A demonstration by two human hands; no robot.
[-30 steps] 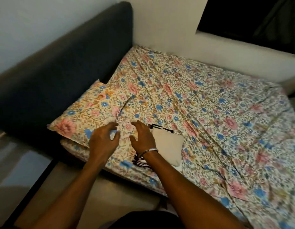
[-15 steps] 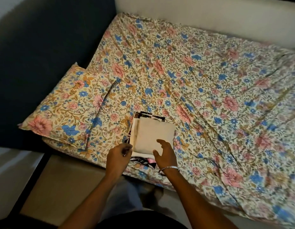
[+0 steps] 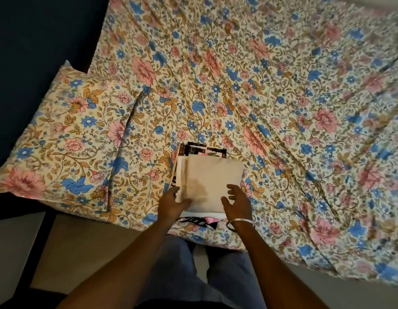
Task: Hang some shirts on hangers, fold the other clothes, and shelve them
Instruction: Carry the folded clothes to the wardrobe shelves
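Note:
A small stack of folded clothes lies near the front edge of the bed. Its top piece is a cream folded cloth (image 3: 212, 175); under it a dark patterned garment (image 3: 204, 149) sticks out at the far side, and a black, white and pink piece shows at the near side. My left hand (image 3: 172, 204) touches the stack's near left corner, thumb on the cream cloth. My right hand (image 3: 237, 202), with a metal bangle at the wrist, hovers at the near right corner with fingers spread. No hangers or shelf are in view.
The bed is covered by a floral sheet (image 3: 282, 97). A matching floral pillow (image 3: 66, 141) lies at the left against a dark headboard (image 3: 33, 41). I stand against the bed's front edge; bare floor (image 3: 71, 253) shows below left.
The view has tilted down and closer over the stack. Both hands have moved from beside the pillow to the near corners of the folded stack.

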